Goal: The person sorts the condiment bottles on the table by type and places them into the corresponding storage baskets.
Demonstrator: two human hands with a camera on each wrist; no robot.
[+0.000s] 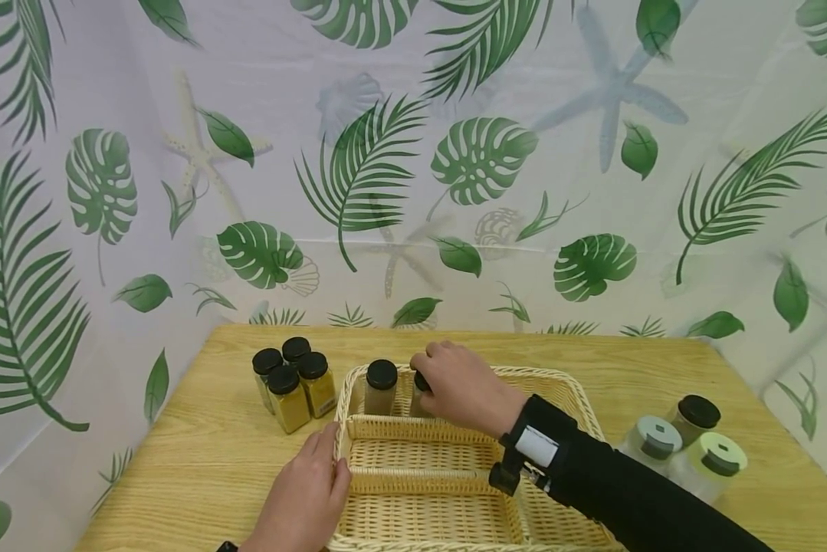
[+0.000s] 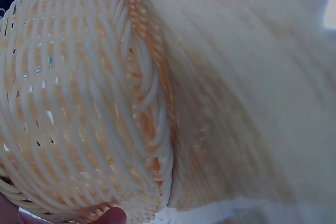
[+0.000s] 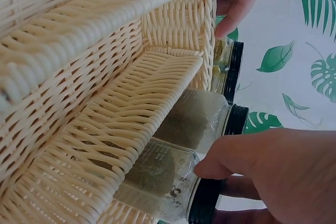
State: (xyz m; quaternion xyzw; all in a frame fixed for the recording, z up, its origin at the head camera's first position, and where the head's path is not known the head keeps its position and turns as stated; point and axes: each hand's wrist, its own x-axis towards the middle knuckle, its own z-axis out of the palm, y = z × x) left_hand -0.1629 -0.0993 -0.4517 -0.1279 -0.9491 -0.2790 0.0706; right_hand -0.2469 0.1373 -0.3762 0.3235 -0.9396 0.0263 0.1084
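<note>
A wicker basket (image 1: 423, 481) with several compartments sits in front of me. At its left side my left hand (image 1: 304, 491) grips the rim, thumb inside and fingers outside. Over the back compartment my right hand (image 1: 463, 387) holds a glass spice jar (image 3: 163, 174) by its black lid, thumb on one side and fingers on the other. The jar stands in that compartment behind the woven divider (image 3: 131, 108), which hides its lower part. Just left of it is a second black-lidded jar (image 1: 382, 389) with similar dark contents.
Left of the basket, several black-lidded jars with yellow contents (image 1: 291, 406) stand grouped on the wooden table (image 1: 199, 452). To the right are a black-lidded jar (image 1: 697, 414), a white-lidded jar (image 1: 654, 438) and a pale green-lidded jar (image 1: 717, 456). A leaf-patterned cloth (image 1: 399, 291) hangs behind.
</note>
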